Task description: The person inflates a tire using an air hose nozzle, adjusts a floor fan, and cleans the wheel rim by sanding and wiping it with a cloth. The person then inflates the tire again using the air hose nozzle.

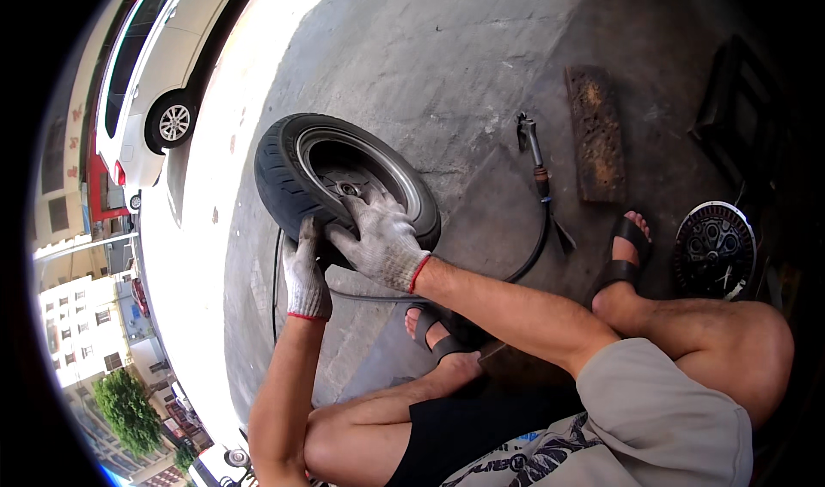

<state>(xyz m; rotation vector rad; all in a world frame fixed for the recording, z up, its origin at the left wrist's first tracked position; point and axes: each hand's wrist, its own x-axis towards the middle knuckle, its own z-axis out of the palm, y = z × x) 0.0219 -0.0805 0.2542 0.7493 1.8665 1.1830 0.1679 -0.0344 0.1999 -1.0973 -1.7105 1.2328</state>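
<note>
A small scooter-type wheel (284,165) with a black tyre and grey metal rim stands tilted on the concrete, its hub side facing up toward me. Both my hands wear white knitted work gloves with red cuffs, soiled at the fingers. My left hand (306,279) grips the tyre's near edge, its fingertips against the tread. My right hand (382,240) lies over the near side of the wheel, fingers reaching across the rim toward the hub and thumb on the tyre. The tyre's underside is hidden.
An air hose with a metal inflator head (539,165) curves across the floor right of the wheel. Beyond it lie a worn wooden block (595,135), a round dark metal part (715,248) and a black frame-like object (730,113). A parked white car (159,75) stands at far left.
</note>
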